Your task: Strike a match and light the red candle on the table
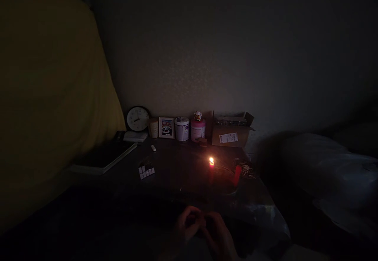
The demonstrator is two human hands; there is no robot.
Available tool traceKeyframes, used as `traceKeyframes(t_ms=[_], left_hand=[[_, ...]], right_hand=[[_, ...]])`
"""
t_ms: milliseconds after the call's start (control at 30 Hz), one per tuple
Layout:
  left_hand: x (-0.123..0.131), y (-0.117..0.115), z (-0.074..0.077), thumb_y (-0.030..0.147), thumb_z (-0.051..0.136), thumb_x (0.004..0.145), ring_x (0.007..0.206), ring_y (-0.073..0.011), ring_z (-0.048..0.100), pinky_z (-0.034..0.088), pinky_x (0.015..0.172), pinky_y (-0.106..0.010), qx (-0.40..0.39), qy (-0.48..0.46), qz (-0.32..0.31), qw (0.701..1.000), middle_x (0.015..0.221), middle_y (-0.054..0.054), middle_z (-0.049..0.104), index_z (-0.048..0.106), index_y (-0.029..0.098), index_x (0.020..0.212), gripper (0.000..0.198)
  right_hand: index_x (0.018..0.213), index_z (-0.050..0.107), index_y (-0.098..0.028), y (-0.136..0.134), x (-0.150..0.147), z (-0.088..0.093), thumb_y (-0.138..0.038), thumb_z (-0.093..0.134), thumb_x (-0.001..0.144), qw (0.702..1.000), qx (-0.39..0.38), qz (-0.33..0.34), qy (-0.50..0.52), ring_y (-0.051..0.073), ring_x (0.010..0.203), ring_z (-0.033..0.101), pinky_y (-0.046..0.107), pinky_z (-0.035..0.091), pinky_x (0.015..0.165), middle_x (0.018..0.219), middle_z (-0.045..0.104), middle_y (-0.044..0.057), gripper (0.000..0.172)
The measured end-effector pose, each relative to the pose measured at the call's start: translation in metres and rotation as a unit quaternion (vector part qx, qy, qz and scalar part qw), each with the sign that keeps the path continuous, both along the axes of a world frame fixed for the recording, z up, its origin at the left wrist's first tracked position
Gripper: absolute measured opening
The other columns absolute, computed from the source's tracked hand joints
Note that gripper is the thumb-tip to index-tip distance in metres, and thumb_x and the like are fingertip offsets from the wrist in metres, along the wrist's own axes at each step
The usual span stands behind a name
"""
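In dim light, my left hand [190, 222] and my right hand [217, 229] meet at the fingertips near the front edge of the table. The fingers of both are curled and pressed together; anything between them is too dark and small to make out. Beyond them a lit red candle [211, 171] stands upright. A second red candle [236, 175], unlit and slightly tilted, is to its right, beside a pile of thin sticks [248, 170].
Along the wall stand a round clock [137, 119], a cup [153, 128], a panda picture frame [166, 128], two tubs [182, 129] and an open cardboard box [232, 135]. A cube [146, 172] and a large book [103, 160] lie left.
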State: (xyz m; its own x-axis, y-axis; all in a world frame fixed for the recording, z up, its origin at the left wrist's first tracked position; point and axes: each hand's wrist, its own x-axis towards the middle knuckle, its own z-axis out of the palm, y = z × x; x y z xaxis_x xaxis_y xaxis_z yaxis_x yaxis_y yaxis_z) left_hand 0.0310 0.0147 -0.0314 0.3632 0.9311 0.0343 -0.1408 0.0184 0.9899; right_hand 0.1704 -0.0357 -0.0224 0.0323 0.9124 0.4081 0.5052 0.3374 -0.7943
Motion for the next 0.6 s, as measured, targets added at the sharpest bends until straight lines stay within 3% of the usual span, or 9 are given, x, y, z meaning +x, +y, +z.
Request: traceKeyframes(t_ms=[600], left_hand=[[0.0004, -0.0015, 0.0025, 0.046, 0.069, 0.065, 0.072, -0.0193, 0.064, 0.044, 0.064, -0.026, 0.008, -0.019, -0.011, 1.0, 0.075, -0.004, 0.07, 0.059, 0.019, 0.086, 0.036]], right_hand=[[0.097, 0.059, -0.023, -0.0017, -0.0049, 0.0072, -0.034, 0.05, 0.087, 1.0, -0.008, 0.0, 0.011, 0.018, 0.083, 0.063, 0.025, 0.051, 0.073, 0.091, 0.063, 0.005, 0.018]])
